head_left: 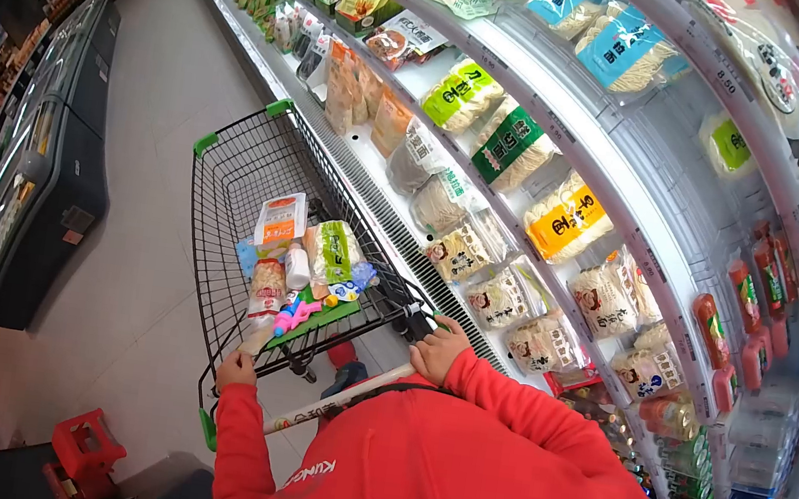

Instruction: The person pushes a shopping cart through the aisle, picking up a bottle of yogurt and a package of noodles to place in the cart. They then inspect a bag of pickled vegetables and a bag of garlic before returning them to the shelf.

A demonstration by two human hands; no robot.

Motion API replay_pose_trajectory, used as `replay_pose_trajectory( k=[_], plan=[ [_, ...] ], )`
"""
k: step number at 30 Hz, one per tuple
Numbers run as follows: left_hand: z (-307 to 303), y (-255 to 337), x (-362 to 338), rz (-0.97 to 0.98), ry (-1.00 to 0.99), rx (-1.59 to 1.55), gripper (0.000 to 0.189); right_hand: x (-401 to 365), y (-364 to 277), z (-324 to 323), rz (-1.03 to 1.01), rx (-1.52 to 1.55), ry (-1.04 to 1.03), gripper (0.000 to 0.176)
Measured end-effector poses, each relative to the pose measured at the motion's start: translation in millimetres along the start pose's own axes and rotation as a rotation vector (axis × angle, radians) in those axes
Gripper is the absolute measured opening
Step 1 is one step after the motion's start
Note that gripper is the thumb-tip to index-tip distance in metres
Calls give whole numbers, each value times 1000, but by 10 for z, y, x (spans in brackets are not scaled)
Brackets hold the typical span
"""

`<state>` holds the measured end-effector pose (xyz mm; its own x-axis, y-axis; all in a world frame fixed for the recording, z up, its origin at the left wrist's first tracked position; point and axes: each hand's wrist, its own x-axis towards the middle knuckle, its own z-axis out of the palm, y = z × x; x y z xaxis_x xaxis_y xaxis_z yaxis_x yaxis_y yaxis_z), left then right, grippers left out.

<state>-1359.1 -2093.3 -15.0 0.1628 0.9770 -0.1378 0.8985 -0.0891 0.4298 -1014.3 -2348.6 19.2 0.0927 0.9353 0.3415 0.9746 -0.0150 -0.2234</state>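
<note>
By shelves (pixel 562 130), blk wire cart (pixel 201 244), grn corners (pixel 279 108)

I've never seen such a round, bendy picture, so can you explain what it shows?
There's no robot. A camera on someone's head looks down past their red top. Their right hand holds the handle of a shopping cart. The left hand is by the cart's near corner; I can't tell its grip. Inside lie a green-labelled pack, an orange-and-white pack and a white bottle. Beside it, shelves hold noodle packs.
</note>
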Motion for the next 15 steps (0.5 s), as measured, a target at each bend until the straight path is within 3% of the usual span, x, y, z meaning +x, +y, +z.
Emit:
replay_pose_trajectory(
  k=[5,10,13,15],
  plan=[
    [-79,-146,701,29,-26,-120,25,555,-56,146,15,9,-75,31],
    [-243,-120,1322,75,154,-136,24,1148,-182,195,0,-18,-291,34],
    [-409,276,1362,123,281,-171,21,1484,-329,257,6,2,-320,34],
    [-314,462,1295,335,407,-225,11,1626,-414,431,5,4,-293,34]
  ],
)
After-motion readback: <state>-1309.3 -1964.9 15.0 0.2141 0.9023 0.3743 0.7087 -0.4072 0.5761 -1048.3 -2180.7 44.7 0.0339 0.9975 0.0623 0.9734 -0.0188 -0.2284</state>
